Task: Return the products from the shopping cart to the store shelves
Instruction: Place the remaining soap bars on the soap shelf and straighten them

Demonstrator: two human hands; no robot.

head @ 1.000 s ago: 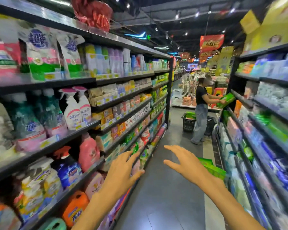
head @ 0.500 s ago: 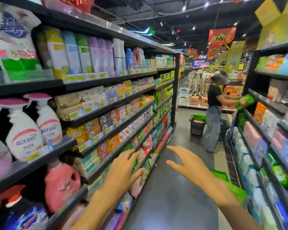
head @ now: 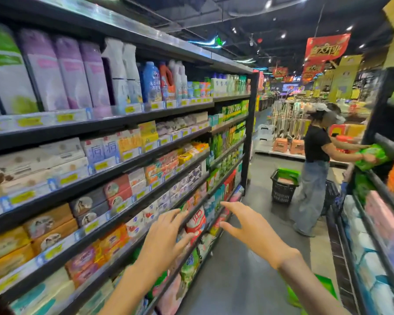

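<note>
— Reaching out with nothing held: left hand (head: 166, 235) and right hand (head: 248, 226) are both spread and empty beside the left-hand shelves (head: 127, 142).

— Where are the products?

— Packed boxes line those shelves. Something green (head: 323, 289), perhaps a cart, peeks out below the right arm. How much remains, I judge, can't be told.

Both forearms are bare, with no sleeve in view. The left hand (head: 163, 239) and the right hand (head: 251, 231) wear no gloves, rings or watch. Nails are short and unpainted.
</note>
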